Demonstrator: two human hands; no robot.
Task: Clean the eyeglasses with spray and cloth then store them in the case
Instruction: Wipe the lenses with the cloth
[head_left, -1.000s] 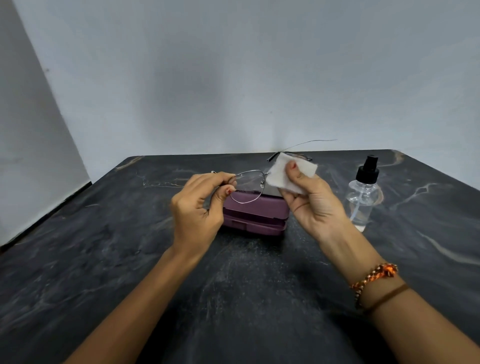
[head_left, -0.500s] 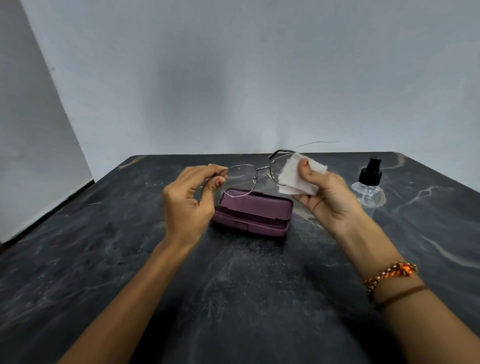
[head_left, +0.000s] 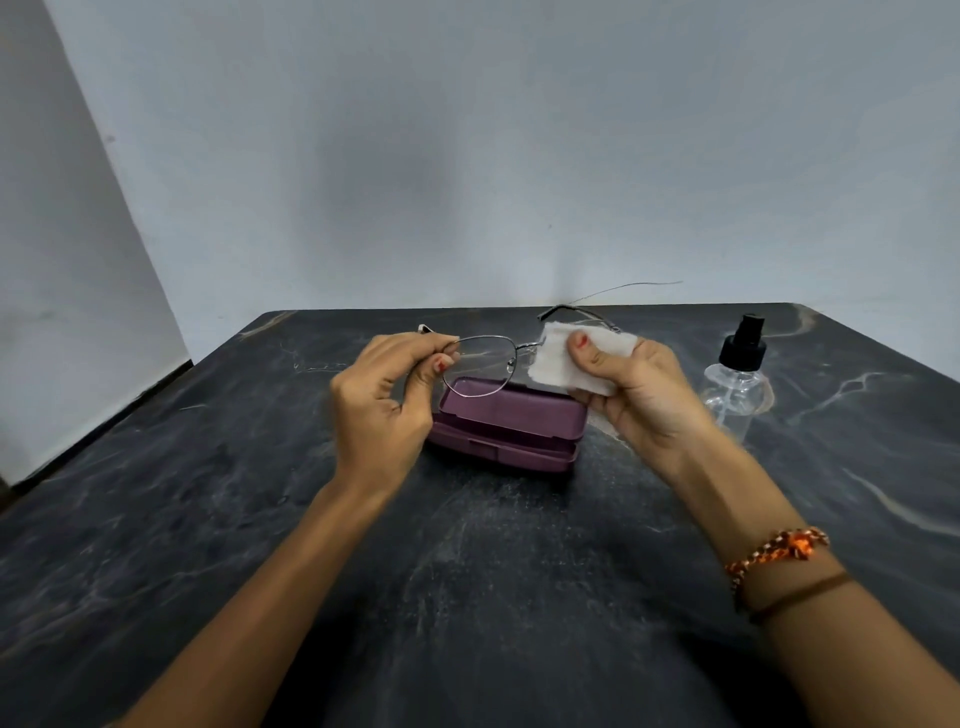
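Observation:
Thin metal-framed eyeglasses are held in the air above the purple case. My left hand pinches the frame at its left end. My right hand presses a white cloth around the right lens, thumb on top, so that lens is hidden. The case lies shut on the dark marble table, just beyond both hands. A clear spray bottle with a black pump top stands upright to the right of my right hand.
A pale wall rises directly behind the table's far edge. The table's left edge runs along a side wall. My right wrist wears an orange braided band.
The view has shifted a little. The cloth stays over the right lens; my right thumb has slid across it. The glasses have barely moved above the case.

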